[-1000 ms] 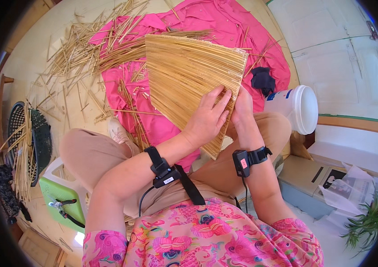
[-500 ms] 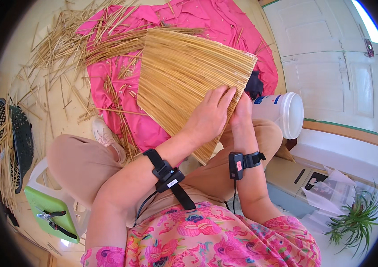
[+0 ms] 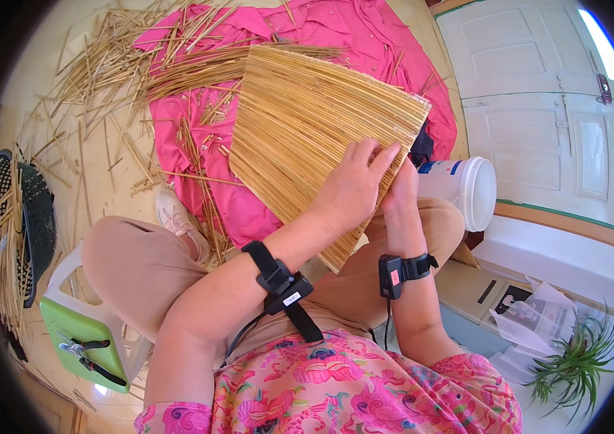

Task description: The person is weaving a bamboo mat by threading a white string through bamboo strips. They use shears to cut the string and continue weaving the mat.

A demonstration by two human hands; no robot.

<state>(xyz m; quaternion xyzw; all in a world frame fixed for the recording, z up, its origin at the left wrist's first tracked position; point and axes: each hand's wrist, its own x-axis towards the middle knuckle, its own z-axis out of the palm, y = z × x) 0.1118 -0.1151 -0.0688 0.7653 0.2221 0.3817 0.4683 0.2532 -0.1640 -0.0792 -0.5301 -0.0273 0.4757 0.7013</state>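
Note:
A tapered mat of straw-coloured stalks (image 3: pixel 307 123), laid side by side, leans across my lap, its wide end up and to the right. My left hand (image 3: pixel 357 177) lies over its upper face near the right edge, fingers bent and pressed on the stalks. From the outer side, my right hand (image 3: pixel 401 189) holds the same edge; its fingertips are partly hidden behind the mat and my left hand. Both hands are close together, closed on the mat.
Loose stalks (image 3: pixel 198 72) are strewn over a pink cloth (image 3: pixel 350 29) and the floor. A white bucket (image 3: pixel 466 189) lies at my right knee. Left are a dark basket (image 3: pixel 36 217) and a green-topped stool (image 3: pixel 97 333) with pliers (image 3: pixel 79 349). A spiky plant (image 3: pixel 582 354) stands at lower right.
The mat and both hands have shifted slightly to the right. My left hand's fingers have bent a little more at the edge, while my right hand keeps its hold.

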